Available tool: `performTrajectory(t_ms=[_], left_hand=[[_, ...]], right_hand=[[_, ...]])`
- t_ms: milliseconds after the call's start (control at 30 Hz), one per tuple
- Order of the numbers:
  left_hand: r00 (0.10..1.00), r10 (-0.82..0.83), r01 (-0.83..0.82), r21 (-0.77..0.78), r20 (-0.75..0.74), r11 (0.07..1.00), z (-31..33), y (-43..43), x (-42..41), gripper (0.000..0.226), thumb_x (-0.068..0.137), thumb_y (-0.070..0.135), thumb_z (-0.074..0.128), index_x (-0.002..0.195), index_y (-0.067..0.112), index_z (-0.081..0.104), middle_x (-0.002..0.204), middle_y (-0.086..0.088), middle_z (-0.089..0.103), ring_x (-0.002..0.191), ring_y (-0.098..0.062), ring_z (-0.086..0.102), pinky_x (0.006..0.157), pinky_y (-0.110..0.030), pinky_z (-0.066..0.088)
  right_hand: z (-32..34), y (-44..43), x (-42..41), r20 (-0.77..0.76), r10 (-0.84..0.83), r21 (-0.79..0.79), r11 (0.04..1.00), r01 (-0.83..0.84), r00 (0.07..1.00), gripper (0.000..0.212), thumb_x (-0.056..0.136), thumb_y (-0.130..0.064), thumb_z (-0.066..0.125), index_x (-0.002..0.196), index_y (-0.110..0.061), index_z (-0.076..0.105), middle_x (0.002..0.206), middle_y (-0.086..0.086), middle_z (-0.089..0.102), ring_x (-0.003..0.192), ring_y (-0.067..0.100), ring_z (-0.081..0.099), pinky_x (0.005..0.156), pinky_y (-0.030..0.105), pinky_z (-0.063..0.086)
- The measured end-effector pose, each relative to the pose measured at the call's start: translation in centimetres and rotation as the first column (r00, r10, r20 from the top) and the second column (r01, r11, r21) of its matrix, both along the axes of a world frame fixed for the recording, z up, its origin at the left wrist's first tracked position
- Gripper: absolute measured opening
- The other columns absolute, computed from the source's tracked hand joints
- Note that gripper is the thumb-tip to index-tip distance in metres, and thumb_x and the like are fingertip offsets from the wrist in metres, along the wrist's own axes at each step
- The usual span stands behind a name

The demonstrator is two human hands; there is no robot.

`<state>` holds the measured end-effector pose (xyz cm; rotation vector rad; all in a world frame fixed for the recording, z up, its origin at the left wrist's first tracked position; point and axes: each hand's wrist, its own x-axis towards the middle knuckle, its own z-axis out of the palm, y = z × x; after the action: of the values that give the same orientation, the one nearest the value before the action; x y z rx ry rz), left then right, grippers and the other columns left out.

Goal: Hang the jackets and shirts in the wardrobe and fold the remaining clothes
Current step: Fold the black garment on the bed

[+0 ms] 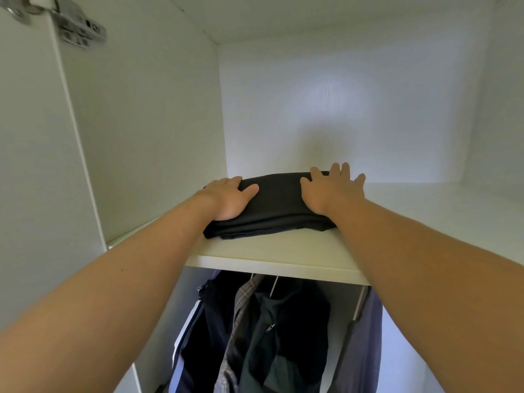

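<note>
Far left: a white wardrobe door [28, 165], standing open, with a metal hinge [76, 29] at the top corner. Just right of it, the plain left wall [141, 123] of the wardrobe, running away to the far back panel [354, 114].

From the near left, a bare forearm stretched up to the left hand [229, 198]. Grasps the left end of the folded black garment [272, 205]: thumb laid across the top, fingers curled round the far-left edge, heel of the palm against the near side.

In the middle, on the white shelf [269, 259]: that same garment, folded into a flat stack of several layers. Sits close to the near edge of the shelf, towards its left side, apart from the back panel.

On the right part of the cloth, the right hand [331, 191], released and flat. Presses down with straight, spread fingers, fingertips reaching the far edge. Clasps nothing.

Below the shelf, in the hanging compartment, left to right: a dark jacket with white stripes [198, 336], a plaid shirt [241, 321], a dark green zip-up jacket [272, 341], and at the far right a blue-purple garment [368, 336], its upper part cut off by the right forearm. Hang close together, the first three touching
</note>
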<state>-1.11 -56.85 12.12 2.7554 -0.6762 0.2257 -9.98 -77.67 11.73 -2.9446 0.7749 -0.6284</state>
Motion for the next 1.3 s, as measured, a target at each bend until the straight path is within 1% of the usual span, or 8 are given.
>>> performTrajectory(t_ms=[67,167,267,400,500,633,933,1300], left_hand=[[0.998,0.069,-0.069,0.015,0.006,0.998,0.0,0.1,-0.4,0.073,0.1,0.069,0.02,0.157,0.024,0.031,0.159,-0.003,0.04,0.144,-0.03,0.038,0.119,-0.051,0.029],[0.969,0.243,-0.245,0.057,0.04,0.968,-0.1,-0.3,-1.1,0.074,0.098,0.068,0.018,0.154,0.023,0.036,0.152,-0.005,0.046,0.14,-0.034,0.042,0.117,-0.053,0.027],[0.897,0.442,-0.439,0.136,0.014,0.888,0.5,-1.4,-2.1,0.076,0.099,0.063,0.019,0.156,0.014,0.033,0.156,-0.013,0.04,0.143,-0.04,0.035,0.118,-0.056,0.022],[0.889,0.456,-0.441,0.326,0.033,0.836,2.5,-2.1,-3.0,0.075,0.1,0.062,0.021,0.159,0.017,0.028,0.163,-0.015,0.03,0.151,-0.042,0.022,0.121,-0.062,0.013],[0.983,0.166,-0.185,0.351,0.082,0.918,2.7,-1.2,-3.3,0.071,0.1,0.065,0.025,0.16,0.027,0.027,0.162,-0.008,0.032,0.146,-0.035,0.032,0.111,-0.044,0.029],[0.989,-0.145,0.127,0.395,0.015,0.91,1.4,0.7,-2.4,0.072,0.1,0.07,0.025,0.162,0.036,0.015,0.17,0.012,0.004,0.157,-0.017,0.006,0.127,-0.04,0.006],[0.989,0.087,-0.128,0.396,0.121,0.909,0.0,-0.3,4.6,0.079,0.091,0.082,0.02,0.16,0.043,0.014,0.169,0.017,0.009,0.153,-0.035,0.014,0.117,-0.053,0.017],[0.981,0.15,-0.188,0.456,0.12,0.87,0.6,-4.2,11.1,0.086,0.087,0.085,0.01,0.16,0.04,0.018,0.168,0.011,0.019,0.152,-0.04,0.011,0.116,-0.055,0.015]], right_hand=[[0.0,1.0,-0.1,0.153,0.042,-0.249,0.968,-0.002,0.987,0.044,0.105,-0.04,0.034,0.134,-0.015,0.055,0.14,0.017,0.047,0.13,0.036,0.041,0.103,0.05,0.033],[-0.2,2.5,0.1,0.311,0.334,-0.458,0.873,-0.168,0.89,0.023,0.1,-0.028,0.049,0.105,-0.012,0.064,0.099,0.006,0.056,0.091,0.025,0.053,0.072,0.035,0.036],[-0.6,3.5,0.1,0.165,0.424,-0.142,0.904,-0.404,0.891,0.05,0.105,-0.051,0.035,0.13,-0.015,0.058,0.116,0.005,0.064,0.105,0.026,0.059,0.087,0.04,0.05],[-1.5,3.9,1.1,-0.087,0.383,0.074,0.923,-0.377,0.92,0.064,0.107,-0.054,0.022,0.161,-0.02,0.018,0.164,0.01,0.028,0.149,0.033,0.028,0.119,0.051,0.028],[-1.4,3.7,1.7,-0.031,0.237,-0.093,0.967,-0.239,0.971,0.057,0.105,-0.054,0.032,0.15,-0.019,0.034,0.149,0.016,0.039,0.135,0.036,0.042,0.102,0.049,0.038],[-0.3,4.1,1.8,0.061,0.319,-0.072,0.947,-0.314,0.946,0.032,0.103,-0.036,0.052,0.126,-0.014,0.047,0.121,0.013,0.053,0.099,0.03,0.054,0.077,0.037,0.042],[-0.5,6.5,5.3,-0.114,0.312,0.044,0.95,-0.309,0.943,0.02,0.096,-0.009,0.047,0.076,-0.011,0.047,0.087,0.007,0.051,0.083,0.028,0.053,0.073,0.033,0.043],[-0.6,3.8,6.1,-0.084,0.326,0.119,0.942,-0.315,0.942,0.026,0.096,-0.007,0.041,0.071,-0.014,0.042,0.091,0.005,0.052,0.087,0.026,0.051,0.073,0.03,0.041]])
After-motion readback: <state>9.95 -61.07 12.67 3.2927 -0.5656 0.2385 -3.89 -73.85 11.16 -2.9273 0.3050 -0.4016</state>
